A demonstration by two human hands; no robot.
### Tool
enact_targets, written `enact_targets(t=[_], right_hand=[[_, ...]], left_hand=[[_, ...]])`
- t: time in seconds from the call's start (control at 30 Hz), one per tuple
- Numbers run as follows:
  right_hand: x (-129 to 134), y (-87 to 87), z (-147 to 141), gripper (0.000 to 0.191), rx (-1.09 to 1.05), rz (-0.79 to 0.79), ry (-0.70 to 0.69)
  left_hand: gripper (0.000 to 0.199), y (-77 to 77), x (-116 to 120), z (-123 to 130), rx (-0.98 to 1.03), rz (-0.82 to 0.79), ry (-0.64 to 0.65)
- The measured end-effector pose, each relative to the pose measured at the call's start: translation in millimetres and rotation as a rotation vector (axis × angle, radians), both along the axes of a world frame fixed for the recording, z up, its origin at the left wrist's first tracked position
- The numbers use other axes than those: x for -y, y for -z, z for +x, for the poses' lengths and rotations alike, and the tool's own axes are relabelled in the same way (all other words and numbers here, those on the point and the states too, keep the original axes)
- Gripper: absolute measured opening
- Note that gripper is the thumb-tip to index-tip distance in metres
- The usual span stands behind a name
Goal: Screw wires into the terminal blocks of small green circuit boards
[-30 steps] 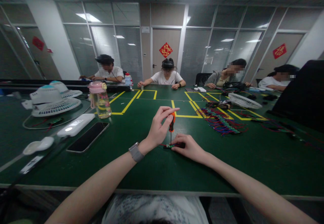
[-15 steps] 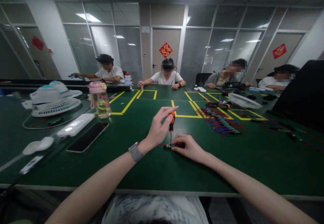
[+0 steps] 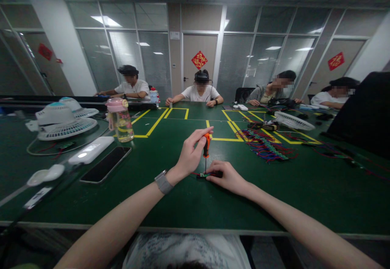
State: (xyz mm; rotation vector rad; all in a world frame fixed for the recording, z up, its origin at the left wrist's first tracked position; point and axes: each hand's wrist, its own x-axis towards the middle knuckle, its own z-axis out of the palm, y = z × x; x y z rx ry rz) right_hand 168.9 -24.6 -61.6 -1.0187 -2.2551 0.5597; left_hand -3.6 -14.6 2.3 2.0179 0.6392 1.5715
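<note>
My left hand (image 3: 193, 149) is closed round the handle of an orange and black screwdriver (image 3: 206, 145), which stands upright. Its thin shaft runs down to a small green circuit board (image 3: 202, 175) on the table; the exact spot the tip touches is too small to make out. With thumb and fingers pinched, my right hand (image 3: 225, 175) grips the board at its right end. Part of the board and a dark piece beside it are hidden under those fingers. A red wire leads off the board's left side.
On the green table (image 3: 170, 208), a phone (image 3: 106, 164), a white power strip (image 3: 91, 150), a pink-lidded bottle (image 3: 121, 125) and fan parts (image 3: 65, 125) lie to the left. Several wired circuit boards (image 3: 268, 145) and a fan grille (image 3: 294, 121) are at right. People sit opposite.
My left fingers have shifted slightly on the screwdriver handle, showing more of it. My right hand and the board stay put. At far left, a co-worker's hands have lowered.
</note>
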Motion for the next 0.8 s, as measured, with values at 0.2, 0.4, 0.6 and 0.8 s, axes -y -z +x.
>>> enact_targets(t=[0.2,0.4,0.6,0.8], right_hand=[[0.1,0.1,0.1,0.013,0.005,-0.002,0.003],[0.3,0.0,-0.2,0.013,-0.001,0.0,0.003],[0.0,0.1,0.6,0.012,0.001,0.004,-0.001],[0.3,0.4,0.7,0.013,-0.002,0.005,-0.001]], left_hand=[[0.026,-1.1,1.9,3.3,0.008,0.026,-0.045],[0.028,-2.6,3.6,0.9,-0.046,0.082,-0.103],[0.033,2.0,-0.6,2.0,0.029,-0.012,0.016],[0.024,-1.1,1.6,0.4,-0.017,0.074,-0.155]])
